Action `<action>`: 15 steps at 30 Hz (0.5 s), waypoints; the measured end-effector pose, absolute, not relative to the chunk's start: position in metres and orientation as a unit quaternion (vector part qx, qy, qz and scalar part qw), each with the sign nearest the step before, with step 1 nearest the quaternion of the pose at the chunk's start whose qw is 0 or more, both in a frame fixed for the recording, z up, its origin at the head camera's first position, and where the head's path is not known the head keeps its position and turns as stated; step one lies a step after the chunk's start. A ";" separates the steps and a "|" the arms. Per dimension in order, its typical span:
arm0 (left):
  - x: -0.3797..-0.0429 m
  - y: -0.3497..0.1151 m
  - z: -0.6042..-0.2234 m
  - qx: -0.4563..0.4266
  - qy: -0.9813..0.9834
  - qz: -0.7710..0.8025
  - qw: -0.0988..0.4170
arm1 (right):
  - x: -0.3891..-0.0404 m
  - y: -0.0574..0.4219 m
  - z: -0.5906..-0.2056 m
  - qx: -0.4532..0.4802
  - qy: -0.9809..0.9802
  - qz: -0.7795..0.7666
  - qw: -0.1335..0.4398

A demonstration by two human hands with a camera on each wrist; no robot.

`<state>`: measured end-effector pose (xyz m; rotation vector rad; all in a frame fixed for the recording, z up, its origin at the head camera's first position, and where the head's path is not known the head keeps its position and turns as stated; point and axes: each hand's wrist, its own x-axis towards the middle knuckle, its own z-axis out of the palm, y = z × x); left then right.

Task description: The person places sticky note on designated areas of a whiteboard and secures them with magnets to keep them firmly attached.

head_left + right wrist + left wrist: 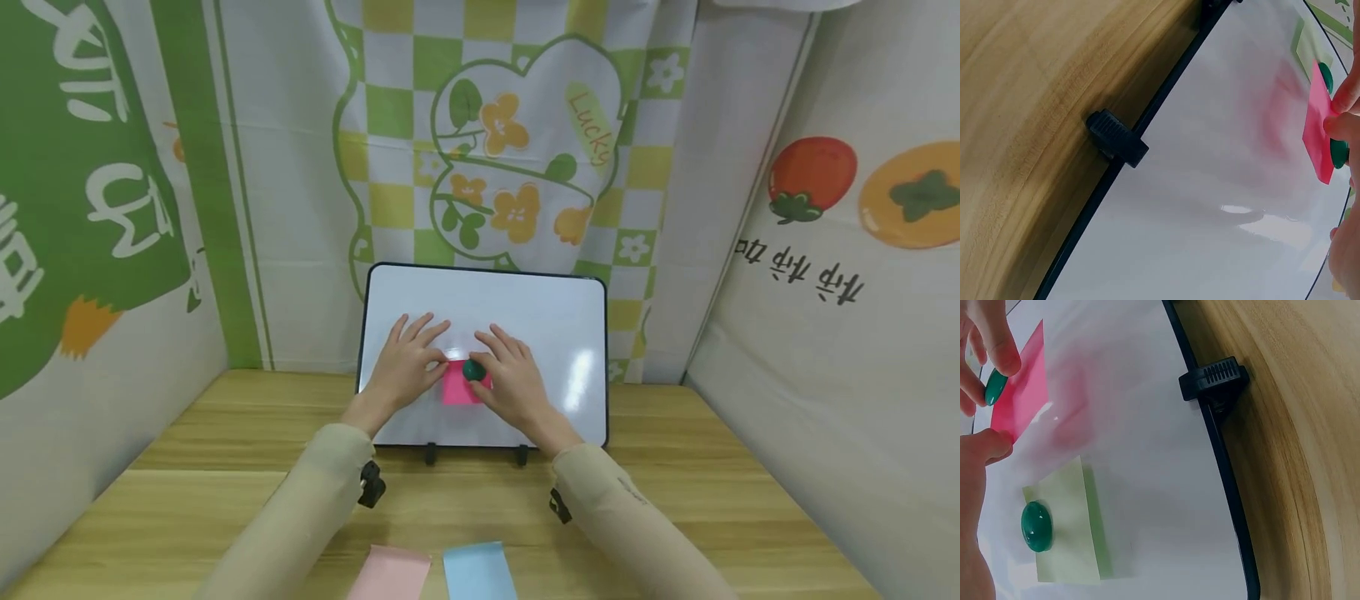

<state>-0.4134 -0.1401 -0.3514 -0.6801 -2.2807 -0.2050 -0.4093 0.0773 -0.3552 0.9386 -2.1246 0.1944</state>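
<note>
A bright pink sticky note [459, 392] is held in front of a white board [420, 292] with a black frame. My left hand [405, 367] pinches the note by its upper left corner. Between the thumb and fingers of my right hand [516, 383] is a round green magnet [473, 370], over the note's upper right part. In the left wrist view, a pale green note [1066, 531] is on the board under another green magnet [1037, 526]. From the head view, my left hand hides that note. The pink note stands off the board in the right wrist view [1317, 134].
Black feet [431, 453] prop the board on the wooden table [675, 500]. Toward the near edge lie a light pink note [390, 575] and a light blue note [480, 573]. Printed cloth [390, 167] hangs behind the board, and pale walls flank both sides.
</note>
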 end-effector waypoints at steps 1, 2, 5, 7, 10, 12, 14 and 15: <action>-0.414 -0.140 -0.351 -0.264 -0.888 -0.078 0.369 | -0.411 0.076 -0.356 0.367 -0.839 0.074 0.394; -0.414 -0.140 -0.351 -0.264 -0.887 -0.076 0.371 | -0.412 0.076 -0.356 0.365 -0.840 0.072 0.396; -0.415 -0.138 -0.350 -0.264 -0.886 -0.071 0.375 | -0.414 0.074 -0.358 0.359 -0.842 0.068 0.396; -0.415 -0.137 -0.351 -0.262 -0.886 -0.065 0.378 | -0.415 0.073 -0.360 0.358 -0.843 0.067 0.396; -0.416 -0.137 -0.351 -0.261 -0.885 -0.059 0.380 | -0.417 0.072 -0.362 0.356 -0.843 0.066 0.398; -0.417 -0.137 -0.351 -0.261 -0.885 -0.052 0.382 | -0.418 0.072 -0.362 0.352 -0.843 0.064 0.402; -0.417 -0.138 -0.350 -0.262 -0.886 -0.046 0.381 | -0.420 0.070 -0.362 0.350 -0.842 0.062 0.406; -0.417 -0.138 -0.349 -0.262 -0.886 -0.043 0.381 | -0.421 0.069 -0.361 0.350 -0.842 0.062 0.406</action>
